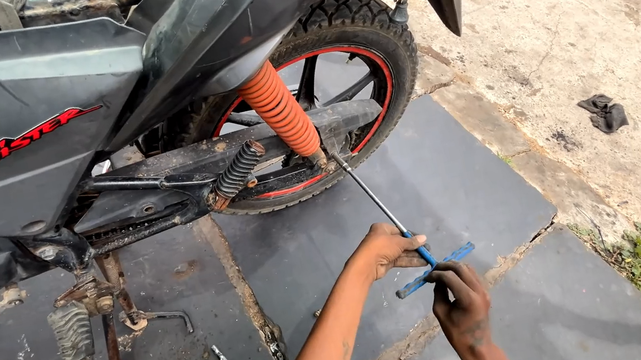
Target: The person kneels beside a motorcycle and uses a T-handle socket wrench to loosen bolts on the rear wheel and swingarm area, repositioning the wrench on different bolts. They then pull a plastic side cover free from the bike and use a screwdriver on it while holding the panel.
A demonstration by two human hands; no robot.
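Both hands, left hand and right hand, grip the T-wrench (socket end hidden).

wrench between rear wheel and hands | left hand ahead of right hand

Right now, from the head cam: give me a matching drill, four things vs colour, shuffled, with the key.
Things:
1. shock spring
2. T-handle wrench bar
3. wheel rim stripe
4. rag on the ground

Colours:
A. blue
B. dark grey
C. orange
D. red

Pairs: 1-C, 2-A, 3-D, 4-B. The left hand steadies the wrench shaft; the right hand holds the bar.
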